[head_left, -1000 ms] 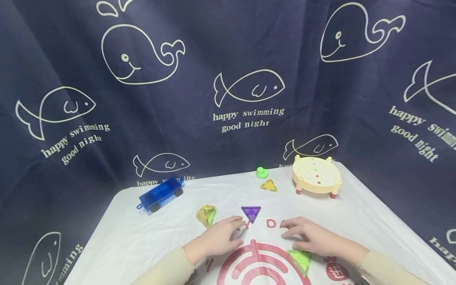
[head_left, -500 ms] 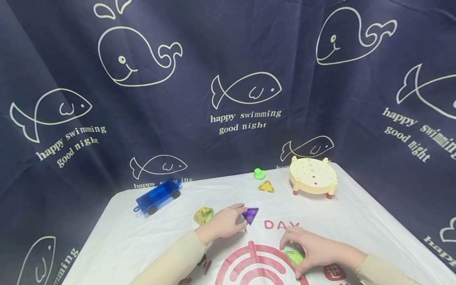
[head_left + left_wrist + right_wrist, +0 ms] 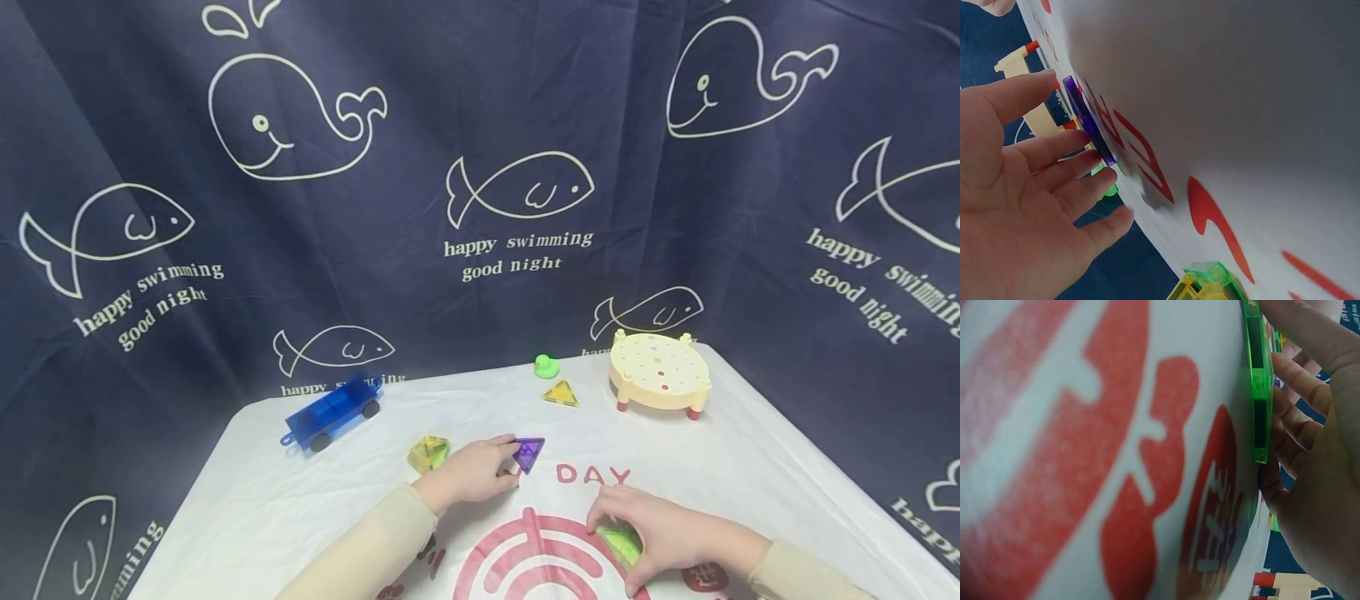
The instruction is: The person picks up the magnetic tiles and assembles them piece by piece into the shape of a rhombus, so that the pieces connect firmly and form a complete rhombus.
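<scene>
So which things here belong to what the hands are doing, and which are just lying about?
Likely in the job:
purple triangle, by the left hand's fingertips
green triangle, in the right hand

Apparently lying about:
blue wagon
green duck
cream round toy
yellow triangle
yellow-green piece, perhaps for later

Forearms (image 3: 367, 542) extended forward; left grip (image 3: 468, 473) loosely spread, right grip (image 3: 660, 529) curled

One each: purple triangle (image 3: 531, 452), wagon (image 3: 333, 412), duck (image 3: 547, 367)
</scene>
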A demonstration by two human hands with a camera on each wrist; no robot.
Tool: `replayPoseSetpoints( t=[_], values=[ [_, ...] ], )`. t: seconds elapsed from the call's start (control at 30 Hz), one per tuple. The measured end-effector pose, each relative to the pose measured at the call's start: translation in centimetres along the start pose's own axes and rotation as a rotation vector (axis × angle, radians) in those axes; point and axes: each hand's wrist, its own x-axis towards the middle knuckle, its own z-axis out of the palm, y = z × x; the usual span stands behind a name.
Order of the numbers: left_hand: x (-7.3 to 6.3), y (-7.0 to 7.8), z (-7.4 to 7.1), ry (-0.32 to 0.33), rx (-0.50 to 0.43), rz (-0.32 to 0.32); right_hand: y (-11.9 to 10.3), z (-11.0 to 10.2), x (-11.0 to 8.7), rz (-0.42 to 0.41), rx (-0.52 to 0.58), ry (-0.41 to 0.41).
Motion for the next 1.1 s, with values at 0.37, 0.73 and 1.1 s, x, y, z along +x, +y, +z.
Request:
replayPoseSetpoints(
  t=[0.37,0.73,1.1],
  values=[
    [-0.7,0.8,-0.4,-0.026,0.018,0.08,-0.1,-0.5,0.2,0.019,0.034,0.038],
    [-1.1,0.7,-0.2,-0.04,0.014,0.061,0.4,-0.8,0.9,-0.019,-0.056,0.116],
    [-1.2,0.7,0.0,-0.042,0.019,0.055,0.7,-1.1,2.2,0.003,-0.065,0.159]
  ],
)
